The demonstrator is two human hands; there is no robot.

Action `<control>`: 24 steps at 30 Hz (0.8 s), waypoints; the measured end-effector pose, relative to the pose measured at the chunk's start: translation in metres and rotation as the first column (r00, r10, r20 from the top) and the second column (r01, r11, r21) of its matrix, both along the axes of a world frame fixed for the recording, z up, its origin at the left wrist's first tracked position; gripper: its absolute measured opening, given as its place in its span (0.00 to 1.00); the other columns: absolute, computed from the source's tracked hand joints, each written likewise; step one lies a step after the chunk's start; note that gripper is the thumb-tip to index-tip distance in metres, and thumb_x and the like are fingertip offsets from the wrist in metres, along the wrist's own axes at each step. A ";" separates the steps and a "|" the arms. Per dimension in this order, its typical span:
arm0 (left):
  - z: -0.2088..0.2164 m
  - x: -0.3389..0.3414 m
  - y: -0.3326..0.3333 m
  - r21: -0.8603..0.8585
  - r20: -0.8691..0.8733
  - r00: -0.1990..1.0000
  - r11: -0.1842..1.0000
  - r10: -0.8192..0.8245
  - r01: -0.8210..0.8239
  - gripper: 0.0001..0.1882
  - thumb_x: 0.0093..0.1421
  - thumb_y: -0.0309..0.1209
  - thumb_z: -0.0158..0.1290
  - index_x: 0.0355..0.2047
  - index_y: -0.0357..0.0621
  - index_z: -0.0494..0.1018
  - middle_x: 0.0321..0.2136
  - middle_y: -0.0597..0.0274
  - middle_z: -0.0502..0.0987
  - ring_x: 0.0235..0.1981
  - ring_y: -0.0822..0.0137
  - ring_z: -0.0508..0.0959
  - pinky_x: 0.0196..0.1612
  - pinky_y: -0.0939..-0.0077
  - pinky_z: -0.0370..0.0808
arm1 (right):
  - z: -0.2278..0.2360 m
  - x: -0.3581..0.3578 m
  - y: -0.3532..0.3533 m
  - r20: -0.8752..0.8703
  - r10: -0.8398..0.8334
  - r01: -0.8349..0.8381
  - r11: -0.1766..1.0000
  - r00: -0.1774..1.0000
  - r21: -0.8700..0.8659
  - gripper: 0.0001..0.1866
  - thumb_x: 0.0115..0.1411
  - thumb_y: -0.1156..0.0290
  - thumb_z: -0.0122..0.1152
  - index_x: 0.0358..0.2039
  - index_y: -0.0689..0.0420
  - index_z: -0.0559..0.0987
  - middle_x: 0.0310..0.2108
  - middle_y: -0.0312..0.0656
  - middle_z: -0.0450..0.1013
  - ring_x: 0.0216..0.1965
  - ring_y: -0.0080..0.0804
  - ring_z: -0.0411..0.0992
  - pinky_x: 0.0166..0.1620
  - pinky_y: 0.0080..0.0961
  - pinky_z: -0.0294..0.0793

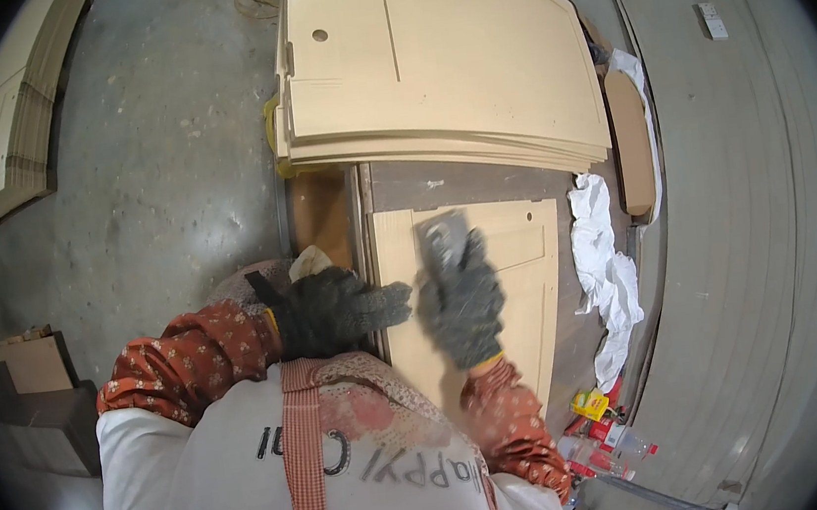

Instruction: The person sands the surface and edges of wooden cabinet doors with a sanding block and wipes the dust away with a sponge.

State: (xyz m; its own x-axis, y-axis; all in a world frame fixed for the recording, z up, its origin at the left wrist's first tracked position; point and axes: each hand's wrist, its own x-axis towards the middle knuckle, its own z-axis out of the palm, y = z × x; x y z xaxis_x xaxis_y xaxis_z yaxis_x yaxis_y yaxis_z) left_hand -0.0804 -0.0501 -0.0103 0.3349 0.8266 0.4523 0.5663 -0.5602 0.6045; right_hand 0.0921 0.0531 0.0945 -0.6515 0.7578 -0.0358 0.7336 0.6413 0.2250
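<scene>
My right hand, in a dark grey work glove, grips a flat grey scraper with a wide blade. It lies over a cream panel with a grooved frame and a small hole near its far right corner. My left hand, gloved alike, has its fingers stretched out over the panel's left edge. A dark strip sticks out beside the left wrist; I cannot tell what it is. A whitish lump shows just beyond that hand.
A stack of cream panels lies beyond the brown work surface. Crumpled white sheeting and a brown cardboard piece lie at the right, near plastic bottles. More stacked panels stand far left.
</scene>
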 end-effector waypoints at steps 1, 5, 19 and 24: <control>0.001 -0.002 -0.001 0.001 0.000 1.000 1.000 0.001 -0.001 0.23 0.54 0.39 0.55 0.50 0.47 0.76 0.50 0.55 0.77 0.34 0.64 0.78 0.35 0.63 0.73 | 0.006 -0.005 0.010 -0.032 -0.249 0.240 0.955 0.968 -0.173 0.41 0.57 0.55 0.55 0.62 0.73 0.60 0.36 0.57 0.75 0.28 0.48 0.75 0.29 0.43 0.77; -0.026 -0.001 0.004 0.005 0.066 0.997 0.999 -0.035 0.034 0.26 0.55 0.36 0.56 0.55 0.50 0.71 0.40 0.54 0.79 0.27 0.61 0.79 0.29 0.66 0.75 | -0.008 -0.003 0.004 -0.221 -0.103 0.053 0.974 0.970 -0.219 0.39 0.57 0.55 0.57 0.60 0.74 0.62 0.29 0.53 0.74 0.24 0.46 0.74 0.27 0.40 0.77; -0.043 0.015 -0.008 -0.228 0.136 0.991 0.973 -0.013 0.044 0.12 0.66 0.31 0.48 0.41 0.39 0.78 0.42 0.59 0.79 0.41 0.64 0.79 0.40 0.70 0.76 | 0.022 -0.069 0.005 0.082 0.343 -0.340 0.939 0.936 -0.053 0.31 0.57 0.62 0.59 0.63 0.44 0.67 0.48 0.66 0.68 0.35 0.49 0.72 0.31 0.42 0.72; -0.064 0.021 -0.008 -0.292 0.349 0.936 0.946 -0.034 0.143 0.19 0.61 0.33 0.48 0.50 0.38 0.73 0.44 0.58 0.77 0.41 0.64 0.77 0.45 0.71 0.74 | 0.006 -0.061 -0.005 0.098 0.270 -0.262 0.961 0.958 -0.087 0.33 0.59 0.56 0.53 0.66 0.38 0.62 0.60 0.67 0.60 0.40 0.56 0.71 0.38 0.51 0.72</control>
State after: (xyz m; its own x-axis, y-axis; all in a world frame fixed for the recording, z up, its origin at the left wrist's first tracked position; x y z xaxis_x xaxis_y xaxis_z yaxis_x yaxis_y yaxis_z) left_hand -0.0591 -0.0577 -0.0745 0.2870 0.9165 0.2786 0.2562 -0.3537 0.8996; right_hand 0.0306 0.0478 0.1004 -0.8185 0.5503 -0.1648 0.5082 0.8274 0.2389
